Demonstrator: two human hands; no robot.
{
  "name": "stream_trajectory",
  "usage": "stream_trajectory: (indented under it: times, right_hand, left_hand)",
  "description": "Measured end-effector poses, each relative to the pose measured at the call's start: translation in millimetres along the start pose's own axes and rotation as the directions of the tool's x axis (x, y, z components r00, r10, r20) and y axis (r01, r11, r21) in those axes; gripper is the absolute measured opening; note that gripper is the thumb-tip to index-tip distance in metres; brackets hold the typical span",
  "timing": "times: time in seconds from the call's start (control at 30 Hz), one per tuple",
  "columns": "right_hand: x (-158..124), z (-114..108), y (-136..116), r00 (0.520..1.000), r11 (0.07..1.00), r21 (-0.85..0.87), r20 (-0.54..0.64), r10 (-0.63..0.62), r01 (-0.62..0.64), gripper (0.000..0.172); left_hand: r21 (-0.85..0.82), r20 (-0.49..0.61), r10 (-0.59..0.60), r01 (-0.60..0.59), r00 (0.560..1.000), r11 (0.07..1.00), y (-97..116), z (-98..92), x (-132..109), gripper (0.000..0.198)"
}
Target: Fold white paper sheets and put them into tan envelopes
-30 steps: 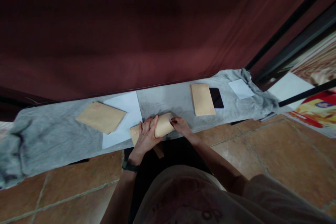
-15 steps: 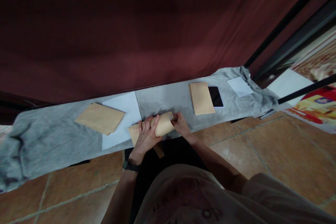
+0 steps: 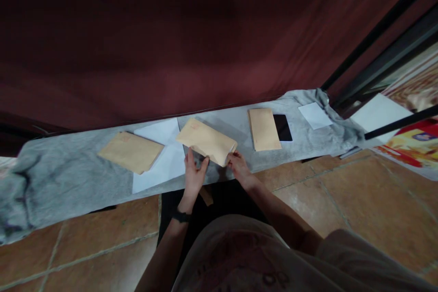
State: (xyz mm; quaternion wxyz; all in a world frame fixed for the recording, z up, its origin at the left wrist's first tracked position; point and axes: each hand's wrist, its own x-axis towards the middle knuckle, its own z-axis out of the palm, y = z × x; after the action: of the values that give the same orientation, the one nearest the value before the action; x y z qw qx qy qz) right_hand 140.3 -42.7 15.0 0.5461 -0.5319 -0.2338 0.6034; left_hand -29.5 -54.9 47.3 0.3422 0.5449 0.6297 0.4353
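Both of my hands hold one brown envelope (image 3: 206, 141) lifted flat above the grey cloth (image 3: 68, 178) on the narrow bench. My left hand (image 3: 193, 174) pinches its near left edge. My right hand (image 3: 237, 165) grips its near right corner. To the left a second brown envelope (image 3: 130, 152) lies partly on a white sheet (image 3: 163, 155). To the right a third brown envelope (image 3: 263, 128) lies beside a black phone (image 3: 282, 127).
A small white paper (image 3: 314, 115) lies at the cloth's right end. Dark red curtain (image 3: 171, 41) hangs behind the bench. Tiled floor (image 3: 359, 191) spreads below. Black bars (image 3: 383, 32) and a colourful poster (image 3: 414, 141) stand at the right. A brown strip (image 3: 206, 195) pokes out under the bench edge.
The envelope was curled and pressed on the cloth under my hands. Now it is opened out flat and lifted away from me, held by its near edge.
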Motion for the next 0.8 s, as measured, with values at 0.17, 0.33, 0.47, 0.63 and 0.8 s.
stream_trajectory:
  times: [0.17,0.33,0.47,0.63,0.8]
  right_hand:
    - [-6,12,7,1.0,0.983,0.183,-0.003,-0.023,0.023,0.028]
    - [-5,5,7,0.998,0.994,0.098,0.036,-0.049,0.045,0.027]
    - [2,-11,12,0.99,0.984,-0.112,0.007,-0.139,0.139,0.024]
    - [9,-31,13,0.889,0.755,-0.505,0.059,-0.454,0.419,0.032]
    - [12,-41,0,0.718,0.332,-0.653,0.505,-0.479,0.681,0.039]
  left_hand:
    - [-0.523,0.31,-0.355,0.47,0.882,0.711,7,31.0,-18,0.084]
    - [-0.575,0.244,-0.363,0.436,0.899,0.693,9,34.9,-4,0.082]
    - [-0.445,0.222,-0.338,0.404,0.915,0.8,-5,26.9,13,0.084]
    - [-0.182,0.239,-0.308,0.354,0.921,0.917,-26,19.3,20,0.078]
    - [0.243,0.181,-0.168,0.121,0.969,0.962,-31,7.3,18,0.063]
